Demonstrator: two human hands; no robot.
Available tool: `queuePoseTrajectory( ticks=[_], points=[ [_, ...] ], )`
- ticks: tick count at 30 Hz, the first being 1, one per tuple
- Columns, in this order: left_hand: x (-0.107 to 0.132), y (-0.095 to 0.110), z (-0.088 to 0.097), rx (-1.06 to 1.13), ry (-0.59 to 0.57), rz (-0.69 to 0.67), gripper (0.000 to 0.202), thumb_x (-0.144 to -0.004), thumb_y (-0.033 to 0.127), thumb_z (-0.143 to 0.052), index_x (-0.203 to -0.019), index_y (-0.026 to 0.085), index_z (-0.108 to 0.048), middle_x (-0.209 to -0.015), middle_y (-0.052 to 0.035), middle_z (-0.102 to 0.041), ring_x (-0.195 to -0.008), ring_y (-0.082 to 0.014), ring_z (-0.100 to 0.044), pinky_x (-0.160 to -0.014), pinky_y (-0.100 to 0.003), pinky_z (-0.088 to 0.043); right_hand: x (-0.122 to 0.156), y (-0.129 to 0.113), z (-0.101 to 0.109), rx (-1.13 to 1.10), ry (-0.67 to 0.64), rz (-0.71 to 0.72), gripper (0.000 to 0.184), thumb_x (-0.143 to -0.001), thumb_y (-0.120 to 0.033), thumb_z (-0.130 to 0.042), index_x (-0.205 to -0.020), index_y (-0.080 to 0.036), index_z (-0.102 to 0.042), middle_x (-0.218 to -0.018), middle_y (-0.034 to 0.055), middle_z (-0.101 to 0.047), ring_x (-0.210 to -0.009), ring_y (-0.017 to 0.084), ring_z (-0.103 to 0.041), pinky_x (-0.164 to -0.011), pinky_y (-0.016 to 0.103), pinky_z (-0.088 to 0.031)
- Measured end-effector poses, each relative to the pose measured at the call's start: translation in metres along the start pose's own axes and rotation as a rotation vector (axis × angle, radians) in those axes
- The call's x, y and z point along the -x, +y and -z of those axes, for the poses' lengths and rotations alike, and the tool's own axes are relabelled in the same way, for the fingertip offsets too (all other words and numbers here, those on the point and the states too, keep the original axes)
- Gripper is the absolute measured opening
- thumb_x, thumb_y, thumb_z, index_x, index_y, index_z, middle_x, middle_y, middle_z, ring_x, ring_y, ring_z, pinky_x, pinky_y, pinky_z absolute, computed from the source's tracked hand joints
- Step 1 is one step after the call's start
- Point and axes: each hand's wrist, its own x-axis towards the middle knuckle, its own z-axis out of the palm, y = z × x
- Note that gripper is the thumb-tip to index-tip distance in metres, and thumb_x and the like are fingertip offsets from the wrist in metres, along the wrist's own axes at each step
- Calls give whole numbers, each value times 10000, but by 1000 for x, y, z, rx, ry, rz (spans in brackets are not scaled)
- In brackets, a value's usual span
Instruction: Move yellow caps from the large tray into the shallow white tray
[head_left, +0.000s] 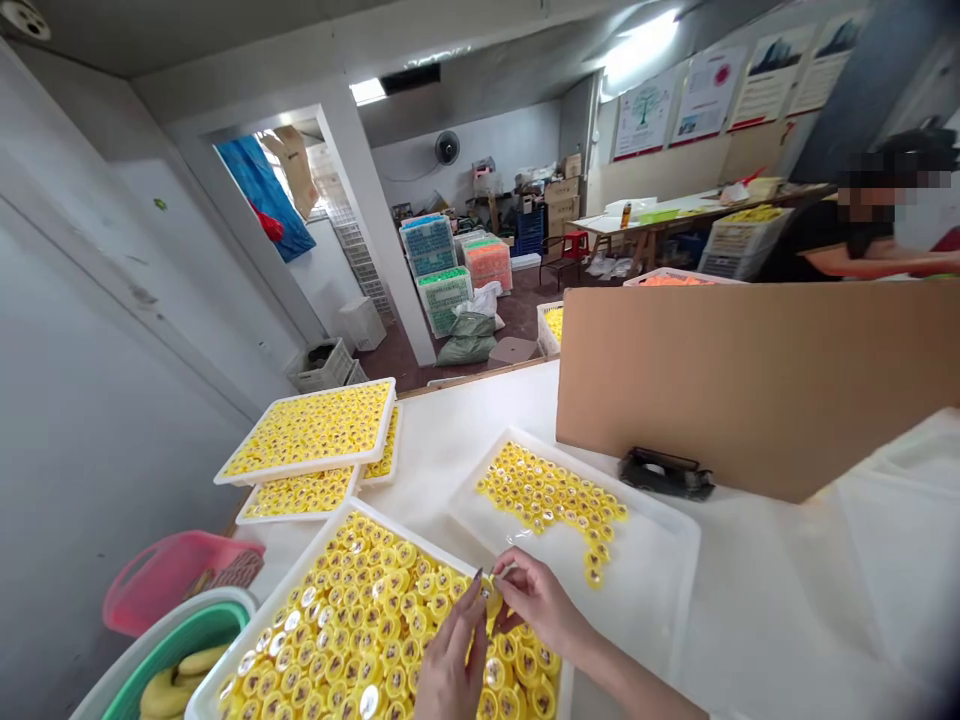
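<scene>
My left hand (454, 655) and my right hand (541, 605) meet over the near right part of a full white tray (285, 572). Between their fingertips is a small yellow round piece (491, 598) with a printed top; both hands pinch it, and the fingers partly cover it. Many loose yellow round pieces (352, 610) with printed or shiny white centres fill the tray beneath. Just beyond my right hand lies a second white tray (645, 600), where similar yellow pieces (551, 490) stand side by side in a flat patch along its far left part.
Stacked trays of yellow pieces (311, 430) stand at the back left. A cardboard sheet (750, 380) rises at the right, with a black tape dispenser-like object (666, 473) before it. Bananas (169, 690) lie in a green basket (187, 640) at lower left. A co-worker (847, 230) sits beyond the cardboard.
</scene>
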Motion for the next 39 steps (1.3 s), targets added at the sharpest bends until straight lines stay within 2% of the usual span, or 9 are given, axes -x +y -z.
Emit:
queuePoseTrajectory(
  ticks=[2,4,9,14,20,26,29,33,39],
  points=[
    [-2,16,-3,-34,28,-61,328,-940,138,-480,-1232,234,-593,-1211,-91,-698,-1064,-177,-691,-870,-211,-577,17,-8,5,-20,29,-9,498,-722,-644,-693,-886,-207,-521,-632,-64,-577,-539,114,-595,-545,287,-573],
    [-3,32,-8,-34,89,-48,317,-945,153,-480,-1222,239,-608,-1189,-86,-710,-1046,-177,-699,-859,-210,-581,33,-16,10,-40,50,-13,500,-723,-650,-687,-882,-207,-520,-635,-61,-579,-541,118,-598,-543,293,-577],
    [-11,72,-20,120,244,222,261,-956,222,-473,-1131,262,-662,-1175,-73,-715,-1084,-212,-683,-873,-303,-595,67,-31,21,-71,61,-4,455,-750,-624,-676,-878,-217,-518,-658,-57,-591,-552,118,-613,-557,275,-567],
    [-14,101,-19,244,208,336,239,-943,261,-498,-1098,259,-680,-1113,-69,-739,-1011,-214,-712,-844,-311,-604,89,-41,28,-98,98,24,469,-725,-636,-683,-880,-221,-530,-667,-43,-616,-565,147,-642,-573,295,-568],
    [-15,115,-5,266,165,188,256,-933,172,-482,-1129,243,-631,-1140,-79,-725,-1050,-211,-697,-858,-306,-602,111,-48,18,-123,216,97,426,-740,-613,-675,-868,-227,-545,-643,-37,-629,-547,144,-626,-551,275,-548],
    [-17,124,13,205,134,-101,382,-881,56,-480,-1194,251,-583,-1188,-97,-701,-1081,-215,-684,-861,-314,-607,136,-62,4,-81,291,121,472,-696,-641,-692,-877,-233,-540,-653,-25,-637,-599,190,-654,-622,360,-581],
    [-15,127,19,179,116,-175,452,-857,43,-481,-1253,249,-557,-1229,-115,-677,-1105,-230,-672,-851,-327,-614,146,-67,-2,-63,342,134,503,-667,-666,-700,-870,-235,-537,-659,-19,-637,-583,196,-648,-623,385,-584],
    [-17,135,23,193,52,-199,470,-855,116,-543,-1311,222,-510,-1275,-141,-645,-1167,-262,-634,-901,-381,-599,156,-69,-7,-34,416,177,486,-691,-664,-690,-875,-241,-538,-655,-20,-635,-590,193,-650,-627,371,-582],
    [-28,149,15,269,68,-97,205,-933,156,-514,-1058,253,-645,-1152,-85,-715,-1043,-211,-701,-844,-317,-614,165,-66,2,9,454,233,460,-723,-655,-674,-887,-242,-552,-661,-15,-629,-606,194,-648,-640,373,-592]
  ],
)
